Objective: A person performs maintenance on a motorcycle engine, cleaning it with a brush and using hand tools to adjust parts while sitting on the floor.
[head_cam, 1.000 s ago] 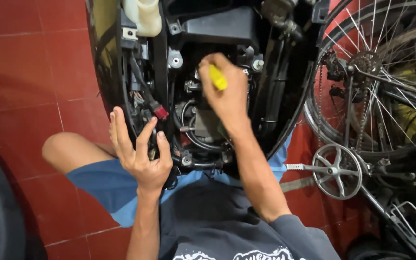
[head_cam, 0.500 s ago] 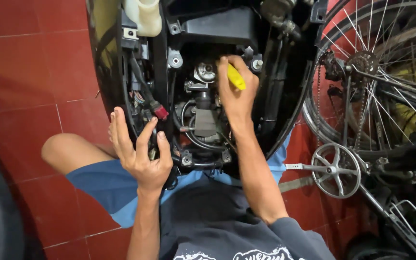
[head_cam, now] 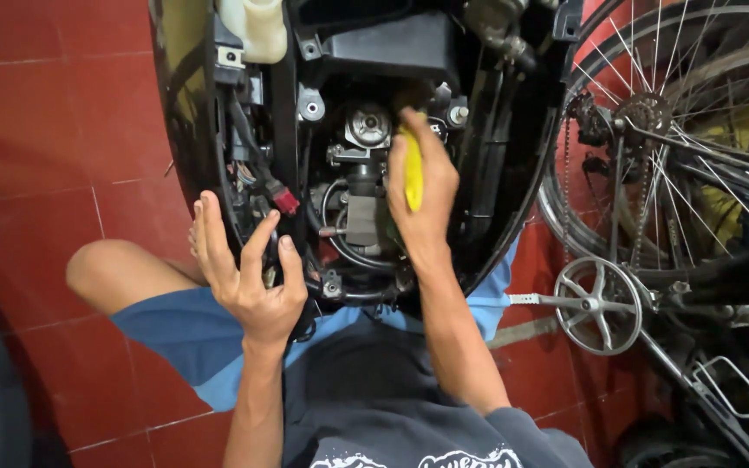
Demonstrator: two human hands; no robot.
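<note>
Head view: the right hand has its fingers clamped on a yellow tool, just beside the round engine part inside the open scooter body. The left hand, fingers spread apart, rests against the body's left edge near a red connector.

Bicycle wheel w/ crank right; red floor tiles.

We saw soft, even light from above on the red tiled floor, with no hard shadows. The open engine bay lay dim, its depths nearly black. Focus held sharp centrally; straight lines bowed slightly toward the edges.
</note>
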